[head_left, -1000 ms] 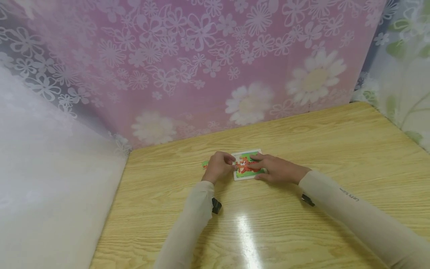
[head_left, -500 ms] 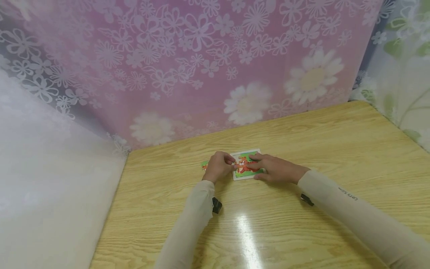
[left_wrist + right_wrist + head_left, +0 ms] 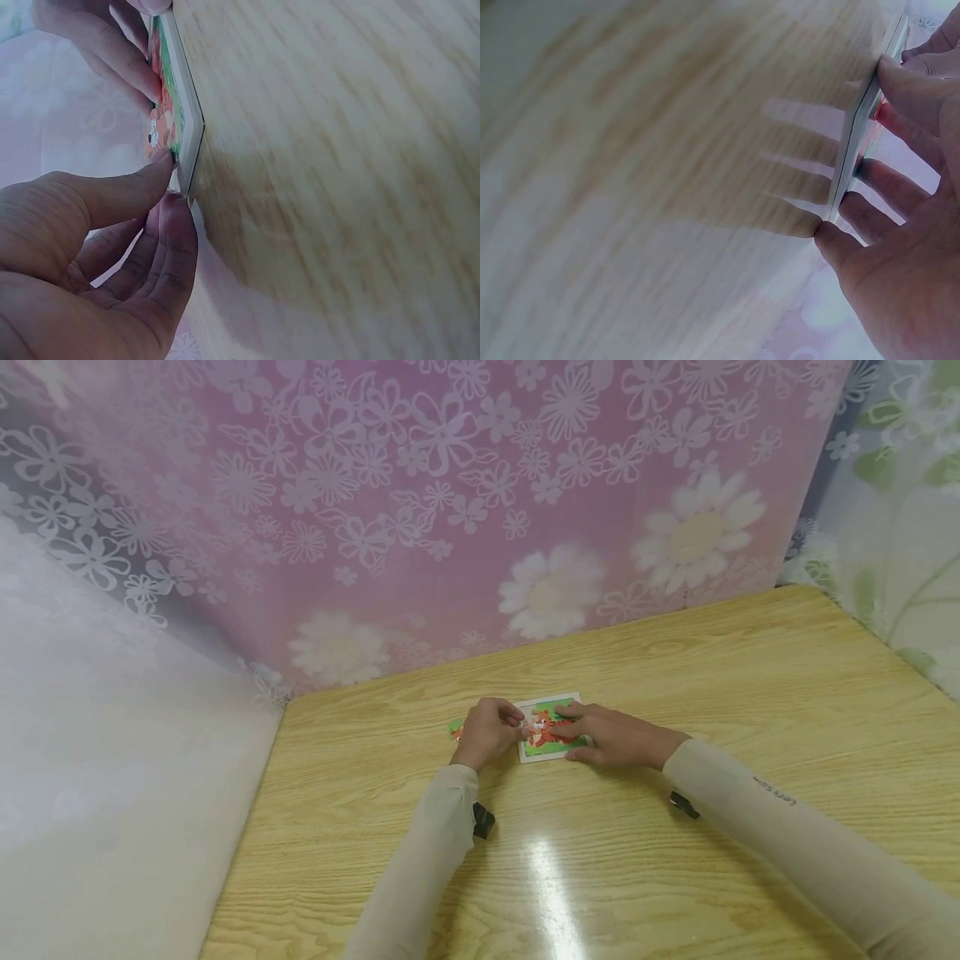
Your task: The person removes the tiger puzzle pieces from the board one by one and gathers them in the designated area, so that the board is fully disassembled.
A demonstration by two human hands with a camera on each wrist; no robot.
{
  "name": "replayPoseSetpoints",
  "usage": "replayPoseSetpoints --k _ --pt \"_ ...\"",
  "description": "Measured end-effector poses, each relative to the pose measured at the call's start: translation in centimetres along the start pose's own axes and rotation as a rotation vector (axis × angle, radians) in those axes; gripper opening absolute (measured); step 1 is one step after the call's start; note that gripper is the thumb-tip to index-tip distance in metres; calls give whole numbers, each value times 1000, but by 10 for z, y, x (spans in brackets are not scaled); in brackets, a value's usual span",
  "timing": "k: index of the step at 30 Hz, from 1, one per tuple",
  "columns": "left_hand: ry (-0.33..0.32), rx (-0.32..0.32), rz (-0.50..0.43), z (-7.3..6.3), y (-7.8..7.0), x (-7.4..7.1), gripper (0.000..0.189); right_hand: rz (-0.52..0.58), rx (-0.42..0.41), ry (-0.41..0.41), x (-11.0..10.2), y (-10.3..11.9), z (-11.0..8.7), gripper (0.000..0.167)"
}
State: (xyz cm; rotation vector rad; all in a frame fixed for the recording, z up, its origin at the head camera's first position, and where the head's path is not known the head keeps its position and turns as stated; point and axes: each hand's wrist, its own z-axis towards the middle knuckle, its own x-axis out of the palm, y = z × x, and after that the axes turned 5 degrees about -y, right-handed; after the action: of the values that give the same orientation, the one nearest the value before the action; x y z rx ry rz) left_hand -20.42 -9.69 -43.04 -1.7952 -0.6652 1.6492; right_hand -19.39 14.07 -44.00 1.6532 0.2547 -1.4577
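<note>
A jigsaw tray (image 3: 536,760) with a pale rim is lying flat on the wood-grain table (image 3: 337,818), in front of the person, between the two hands. Inside the rim, fitted puzzle pieces (image 3: 540,723) are forming an orange striped tiger on green ground, and a pale bare area is showing in the upper left part. The left hand (image 3: 487,731) is pinching the tray narrowly at its left side, the thumb resting on top near the tiger's face and a finger touching the outer edge. The right hand (image 3: 611,735) is spreading its fingers widely over the right part of the picture, fingertips touching the pieces and the thumb lying at the near rim; it is not gripping. Just beyond the left hand, at its left, a loose puzzle piece (image 3: 455,728) in green and orange is lying on the table, partly hidden. Each wrist is carrying a small black device, the left one (image 3: 483,820) and the right one (image 3: 684,805). The right sleeve (image 3: 795,839) is bearing dark printed lettering (image 3: 775,792), too small for sure reading. Behind the table, a pink flowered cloth (image 3: 435,560) is hanging.
</note>
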Motion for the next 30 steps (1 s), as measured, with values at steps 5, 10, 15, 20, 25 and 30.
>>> replayPoseSetpoints --k 5,10,15,20,25,30 --pt "1 12 -28 0 1 -1 7 4 -3 -2 0 0 0 51" --pt "5 -10 -82 -1 -1 -2 5 15 1 6 -1 1 0 51" --pt "5 -35 -144 -2 -1 -2 4 16 3 10 -1 1 1 51" --pt "12 -59 -206 -1 4 0 5 27 4 11 0 0 1 51" --pt "22 -72 -266 -1 7 1 4 8 -20 3 4 -1 1 50" --pt "21 -70 -296 -1 7 1 4 -49 -66 10 5 0 0 50"
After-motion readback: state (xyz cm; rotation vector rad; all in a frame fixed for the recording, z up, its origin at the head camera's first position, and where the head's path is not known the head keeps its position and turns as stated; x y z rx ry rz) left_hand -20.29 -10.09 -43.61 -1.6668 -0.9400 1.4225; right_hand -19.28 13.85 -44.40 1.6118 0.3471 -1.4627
